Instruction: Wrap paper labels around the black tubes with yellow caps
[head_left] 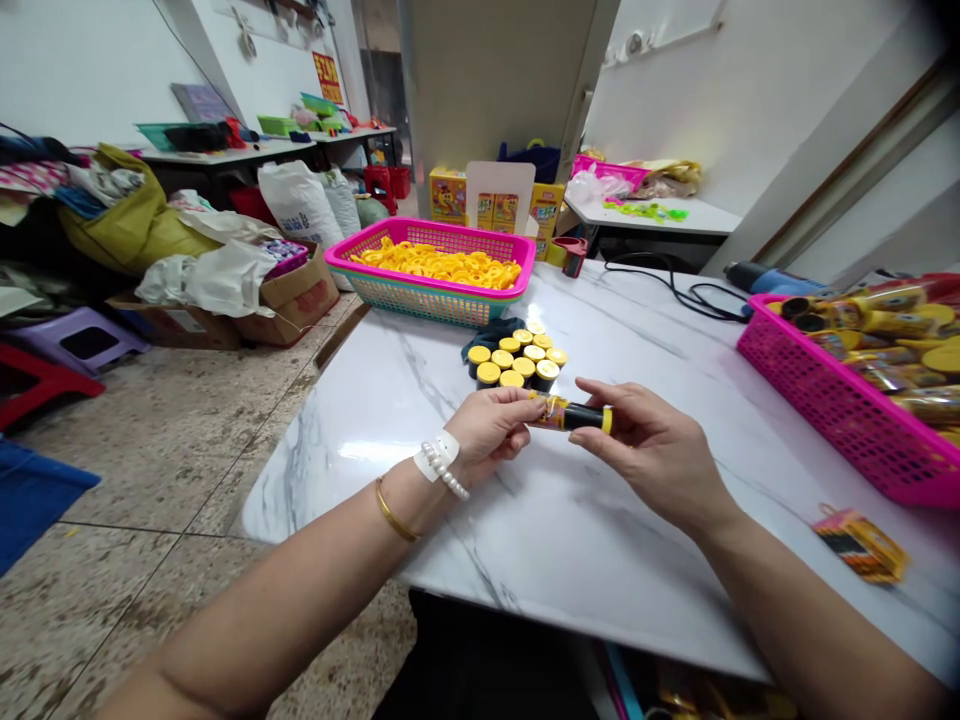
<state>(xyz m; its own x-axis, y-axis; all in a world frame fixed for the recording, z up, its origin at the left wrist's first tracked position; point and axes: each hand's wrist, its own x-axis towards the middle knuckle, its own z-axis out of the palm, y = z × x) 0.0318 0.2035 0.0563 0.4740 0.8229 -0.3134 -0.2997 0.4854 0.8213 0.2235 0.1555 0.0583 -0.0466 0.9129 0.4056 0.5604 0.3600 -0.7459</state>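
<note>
Above the near middle of the table, a black tube with a yellow end [583, 416] is held level, a printed yellow wrap around its left part. My left hand [491, 425] pinches it by the wrapped end, fingers closed. At the other end, the thumb and fingers of my right hand [652, 440] curve around the yellow rim; the exact contact of the fingers is partly hidden. Just beyond the hands stands a cluster of black tubes with yellow caps [523, 367], upright and close together. A dark cloth or bag [491, 335] lies behind them.
A pink basket [431, 232] of yellow plastic pieces stands at the table's back left. Another pink basket [840, 420], full of wrapped tubes, is at right. A small printed packet [862, 545] lies nearer me. A black cable [690, 290] and a heat gun [772, 278] are behind.
</note>
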